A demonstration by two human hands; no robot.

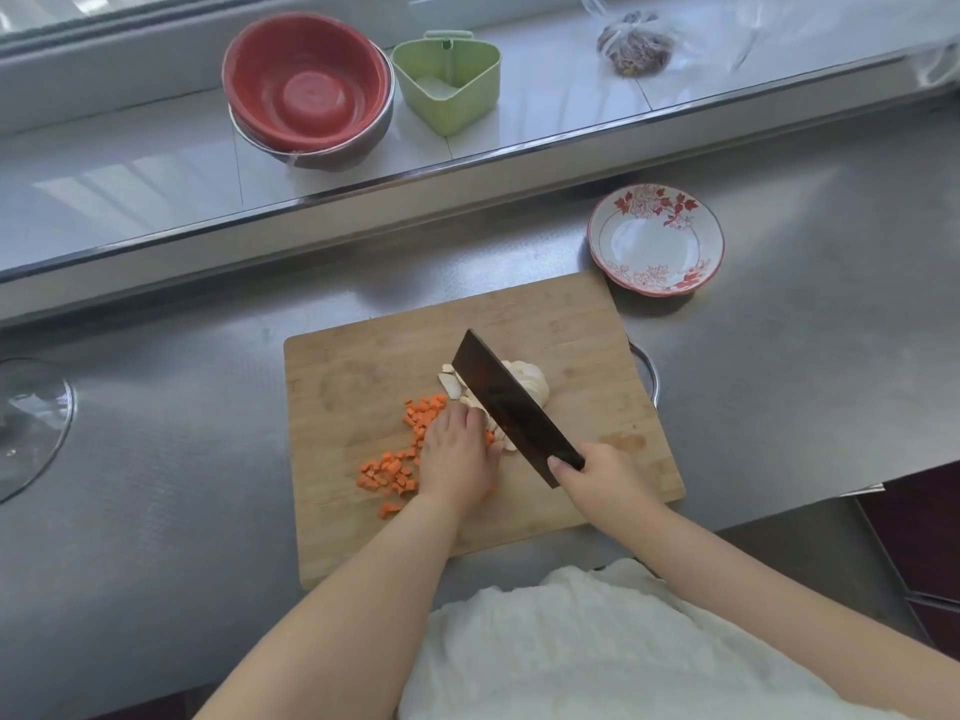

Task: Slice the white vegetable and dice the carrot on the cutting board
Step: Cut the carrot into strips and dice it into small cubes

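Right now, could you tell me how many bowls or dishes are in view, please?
3: a red bowl nested in a metal bowl on the sill, and a floral dish beyond the cutting board. More may be nested unseen.

Cleaver point(511, 407) over white vegetable point(530, 384); diced carrot point(397, 467) beside

Red bowls point(306, 90), green container point(448, 80), bagged food point(635, 43), floral dish point(655, 240) behind

The cutting board point(363, 366) is pale, matt wood with visible grain. It lies on a brushed metal counter point(779, 381) with a dull sheen. At eleven o'clock a glossy red plastic bowl point(306, 83) sits in a shiny metal one point(363, 142); at one o'clock, a glazed flowered dish point(655, 239).
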